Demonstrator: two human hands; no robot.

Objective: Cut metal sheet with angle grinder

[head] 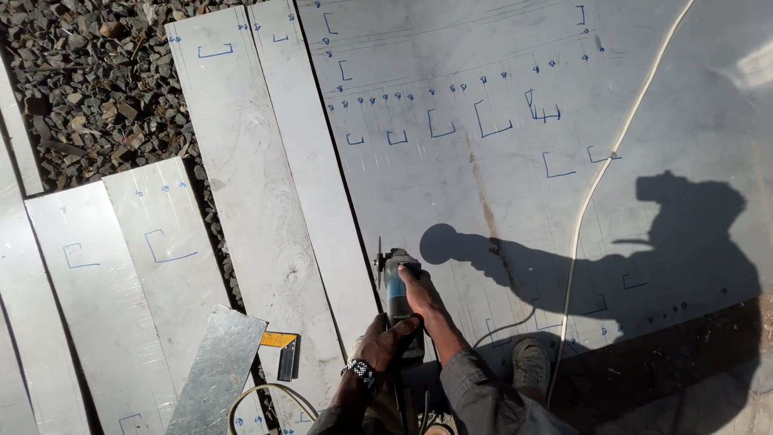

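Note:
A blue and grey angle grinder (396, 288) stands with its disc at the left edge of a large marked metal sheet (499, 153). My right hand (423, 295) grips the front of the grinder body near the head. Wearing a beaded wristband, my left hand (382, 342) holds the rear of the grinder. The disc sits in the gap between the big sheet and a narrow cut strip (314, 177). My shoe (531, 362) rests on the sheet beside my arms.
Several cut metal strips (233, 185) with blue marker lines lie to the left, over gravel (88, 80). A small grey offcut (216, 366) and a yellow try square (282, 348) lie near my left arm. A white cable (600, 181) crosses the sheet.

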